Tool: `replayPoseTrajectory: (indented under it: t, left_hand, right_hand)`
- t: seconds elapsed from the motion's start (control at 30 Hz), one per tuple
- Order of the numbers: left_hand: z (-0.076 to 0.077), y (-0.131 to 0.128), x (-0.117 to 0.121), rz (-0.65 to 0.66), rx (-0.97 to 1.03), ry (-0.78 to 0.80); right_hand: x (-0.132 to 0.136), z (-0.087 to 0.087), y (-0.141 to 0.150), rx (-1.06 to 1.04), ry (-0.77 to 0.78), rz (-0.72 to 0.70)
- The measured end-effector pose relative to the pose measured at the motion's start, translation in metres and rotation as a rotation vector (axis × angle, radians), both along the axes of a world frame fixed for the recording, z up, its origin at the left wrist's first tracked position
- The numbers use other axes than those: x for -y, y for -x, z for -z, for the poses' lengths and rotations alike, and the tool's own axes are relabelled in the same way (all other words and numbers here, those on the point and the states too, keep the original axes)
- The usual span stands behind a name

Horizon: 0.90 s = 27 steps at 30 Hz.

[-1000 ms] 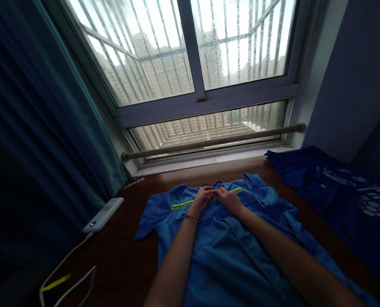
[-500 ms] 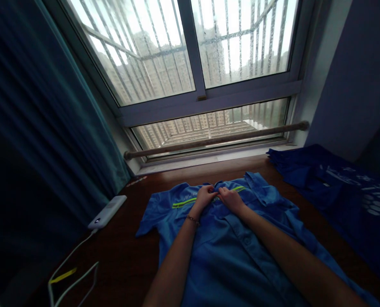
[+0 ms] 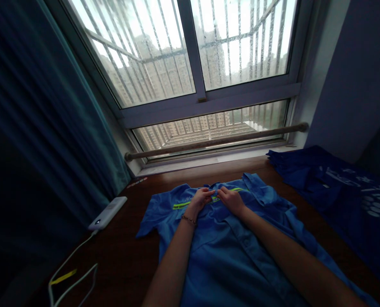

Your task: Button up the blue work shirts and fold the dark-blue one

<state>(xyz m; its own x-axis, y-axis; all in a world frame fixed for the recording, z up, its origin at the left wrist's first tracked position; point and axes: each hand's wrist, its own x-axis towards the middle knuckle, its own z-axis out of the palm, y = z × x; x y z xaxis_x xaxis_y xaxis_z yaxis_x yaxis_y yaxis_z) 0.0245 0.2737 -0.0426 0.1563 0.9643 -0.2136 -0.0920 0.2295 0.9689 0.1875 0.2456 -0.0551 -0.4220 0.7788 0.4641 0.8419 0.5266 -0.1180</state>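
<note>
A blue short-sleeved shirt point(image 3: 221, 243) with a buttoned front and a yellow-green chest stripe lies spread on the brown wooden surface. My left hand point(image 3: 202, 198), with a bracelet at the wrist, pinches the shirt's front near the collar. Close beside it, my right hand point(image 3: 230, 199) has its fingers closed on the same front edge. The fingertips of both hands almost meet over the stripe. Whatever small part of the cloth or button lies between them is too small to make out.
Darker blue printed garments point(image 3: 346, 192) lie at the right. At the left are a white power bank point(image 3: 108, 212) with a white cable point(image 3: 71, 256) and a yellow strip point(image 3: 63, 276). A blue curtain point(image 3: 49, 106) hangs there. Behind the shirt runs a rail point(image 3: 215, 142) before the window.
My left hand has shifted slightly left and down, opening a small gap between the fingertips. My right hand stays nearly in place at the shirt's front.
</note>
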Motion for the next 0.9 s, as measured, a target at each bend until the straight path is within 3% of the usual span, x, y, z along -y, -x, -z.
replayPoseTrajectory:
  t: [0.3, 0.6, 0.7, 0.9]
  left_hand:
    - [0.000, 0.002, 0.004, 0.107, 0.062, -0.026]
    - [0.000, -0.006, 0.006, 0.099, -0.008, -0.153]
    - [-0.004, -0.010, 0.006, 0.099, -0.218, -0.233]
    - [-0.010, -0.020, 0.004, -0.033, -0.555, -0.311]
  right_hand:
    - [0.000, -0.002, -0.002, -0.091, 0.037, -0.042]
    - [0.002, -0.005, 0.002, -0.063, 0.094, -0.033]
    - [0.000, -0.005, 0.003, -0.056, 0.122, 0.009]
    - [-0.005, 0.002, 0.002, -0.133, 0.161, 0.030]
